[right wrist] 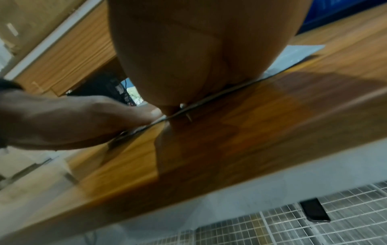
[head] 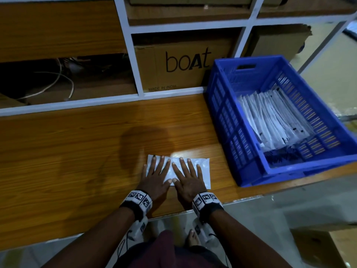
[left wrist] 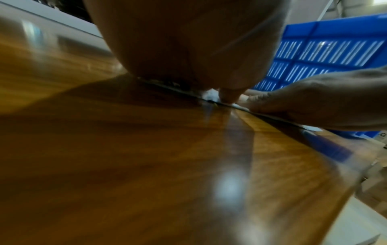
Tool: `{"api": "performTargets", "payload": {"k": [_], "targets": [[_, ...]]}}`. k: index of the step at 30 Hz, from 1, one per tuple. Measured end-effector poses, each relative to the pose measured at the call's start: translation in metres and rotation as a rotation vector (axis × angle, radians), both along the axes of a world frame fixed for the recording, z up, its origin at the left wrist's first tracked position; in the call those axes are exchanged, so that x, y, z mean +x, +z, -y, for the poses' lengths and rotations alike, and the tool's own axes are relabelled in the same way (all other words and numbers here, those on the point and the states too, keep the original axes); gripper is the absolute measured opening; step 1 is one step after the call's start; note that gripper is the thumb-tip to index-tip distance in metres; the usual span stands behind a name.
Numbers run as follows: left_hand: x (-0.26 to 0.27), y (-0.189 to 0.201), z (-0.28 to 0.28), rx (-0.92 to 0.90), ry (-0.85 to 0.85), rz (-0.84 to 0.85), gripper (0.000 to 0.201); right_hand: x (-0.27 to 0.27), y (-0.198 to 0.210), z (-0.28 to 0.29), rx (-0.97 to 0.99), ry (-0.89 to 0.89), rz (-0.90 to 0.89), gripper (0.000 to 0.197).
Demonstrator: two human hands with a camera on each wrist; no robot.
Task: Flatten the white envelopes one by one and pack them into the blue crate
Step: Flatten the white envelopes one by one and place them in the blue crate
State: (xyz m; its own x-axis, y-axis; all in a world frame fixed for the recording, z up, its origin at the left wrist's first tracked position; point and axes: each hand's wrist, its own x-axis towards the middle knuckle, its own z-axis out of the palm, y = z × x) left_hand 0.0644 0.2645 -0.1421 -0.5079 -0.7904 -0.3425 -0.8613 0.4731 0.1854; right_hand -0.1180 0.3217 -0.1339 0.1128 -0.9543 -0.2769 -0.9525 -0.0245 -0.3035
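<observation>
One white envelope (head: 204, 170) lies flat on the wooden table near its front edge. My left hand (head: 155, 174) and my right hand (head: 186, 176) press on it side by side, palms down, fingers straight and spread. The hands cover most of the envelope; its right end and far edge show. In the right wrist view the envelope (right wrist: 301, 51) shows as a thin sheet under my palm. The blue crate (head: 249, 176) stands to the right on the table. Several white envelopes (head: 274, 120) lean stacked inside it.
A white shelf frame (head: 133, 60) rises behind the table with a brown "boat" carton (head: 183, 62) and loose cables (head: 63, 80) in its bays. The table's front edge (head: 222, 205) runs just behind my wrists. A cardboard box (head: 328, 246) sits on the floor at lower right.
</observation>
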Motion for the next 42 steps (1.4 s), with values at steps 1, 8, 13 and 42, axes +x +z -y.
{"api": "performTargets", "payload": {"k": [1,8,13,42], "targets": [[0.004,0.001,0.000,-0.015,-0.036,0.006,0.083,-0.001,0.001,0.000,0.006,0.005,0.001,0.064],[0.010,0.008,0.000,-0.053,-0.102,0.019,0.079,-0.005,0.005,0.001,0.038,-0.001,0.065,0.070],[0.005,0.014,0.000,-0.043,-0.079,0.029,0.084,-0.013,0.017,0.003,0.057,0.078,0.033,0.074],[-0.008,0.013,-0.028,0.025,0.338,-0.008,0.106,-0.051,0.175,0.056,-0.148,0.045,-0.025,0.085]]}}
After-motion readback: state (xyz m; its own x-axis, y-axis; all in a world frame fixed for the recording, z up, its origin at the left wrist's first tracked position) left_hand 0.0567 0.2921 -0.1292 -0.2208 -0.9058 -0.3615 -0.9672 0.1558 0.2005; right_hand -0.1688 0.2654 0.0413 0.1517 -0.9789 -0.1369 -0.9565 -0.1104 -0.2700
